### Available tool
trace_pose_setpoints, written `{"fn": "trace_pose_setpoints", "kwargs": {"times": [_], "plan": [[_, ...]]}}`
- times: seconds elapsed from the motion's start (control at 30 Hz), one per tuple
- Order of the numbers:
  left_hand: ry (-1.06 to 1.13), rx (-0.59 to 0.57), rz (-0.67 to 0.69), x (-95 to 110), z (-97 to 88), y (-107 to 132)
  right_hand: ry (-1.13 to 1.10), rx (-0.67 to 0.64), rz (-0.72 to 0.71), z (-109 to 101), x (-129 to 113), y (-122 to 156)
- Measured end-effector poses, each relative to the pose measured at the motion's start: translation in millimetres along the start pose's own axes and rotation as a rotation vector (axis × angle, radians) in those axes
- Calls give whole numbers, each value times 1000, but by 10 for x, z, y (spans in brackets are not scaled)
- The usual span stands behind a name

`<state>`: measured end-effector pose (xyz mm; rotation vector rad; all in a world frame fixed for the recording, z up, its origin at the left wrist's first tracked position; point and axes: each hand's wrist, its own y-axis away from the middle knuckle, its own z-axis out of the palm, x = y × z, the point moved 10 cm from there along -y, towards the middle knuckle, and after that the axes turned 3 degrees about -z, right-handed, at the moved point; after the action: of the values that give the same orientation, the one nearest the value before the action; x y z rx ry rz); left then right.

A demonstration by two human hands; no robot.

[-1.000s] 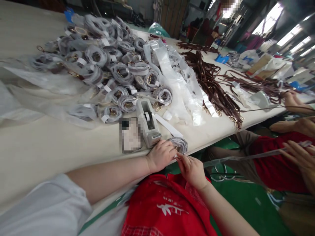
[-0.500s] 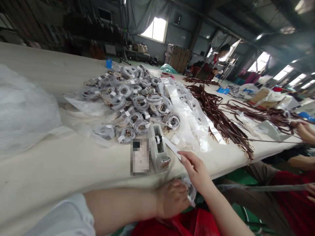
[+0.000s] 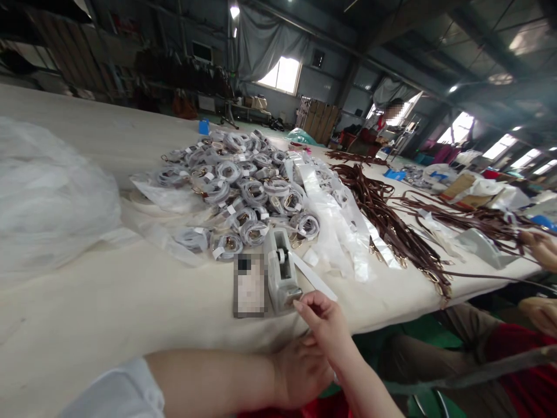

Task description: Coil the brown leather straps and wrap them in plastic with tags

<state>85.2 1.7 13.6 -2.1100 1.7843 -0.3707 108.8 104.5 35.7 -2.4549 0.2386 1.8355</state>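
Observation:
My right hand (image 3: 324,319) reaches to the front end of a grey tape dispenser (image 3: 278,264), its thumb and fingertip pinched together beside the cutter. Whatever is between those fingertips is too small to make out. Behind this hand lies a long white strip (image 3: 311,274) on the table. Below the table's edge my left hand (image 3: 300,368) is closed, its fingers partly covered by my right wrist. It grips a strap coil in clear plastic, now almost wholly hidden. A phone (image 3: 250,287), blurred out, lies left of the dispenser.
Bagged strap coils (image 3: 243,188) are heaped behind the dispenser. Clear plastic bags (image 3: 337,226) and brown straps with metal clips (image 3: 378,215) lie to the right. A large plastic bag (image 3: 52,197) stands left. A co-worker's hand (image 3: 542,249) handles straps at far right.
My right hand has left the white strip and moved left and down to the dispenser's front. My left hand stays low, and its bagged coil is now mostly covered. The view has shifted slightly.

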Motion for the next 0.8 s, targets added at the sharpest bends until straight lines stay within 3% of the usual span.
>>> {"fn": "trace_pose_setpoints", "kwargs": {"times": [0.1,0.17,0.33,0.43,0.5,0.63,0.8], "plan": [[109,17,-49,-53,8,1,2,-23,68,82,185,54],[129,5,-9,7,21,22,34,1,77,10,258,44],[155,99,-20,-35,-251,44,132,164,46,-671,193,219],[136,170,-52,-128,-422,22,-39,188,139,-956,266,507],[120,182,-63,-165,-451,4,-193,171,247,-955,421,716],[84,161,-72,-169,-394,1,-331,158,412,-764,778,1020],[53,180,-16,-73,-379,60,-453,135,547,-584,1030,1121]]}}
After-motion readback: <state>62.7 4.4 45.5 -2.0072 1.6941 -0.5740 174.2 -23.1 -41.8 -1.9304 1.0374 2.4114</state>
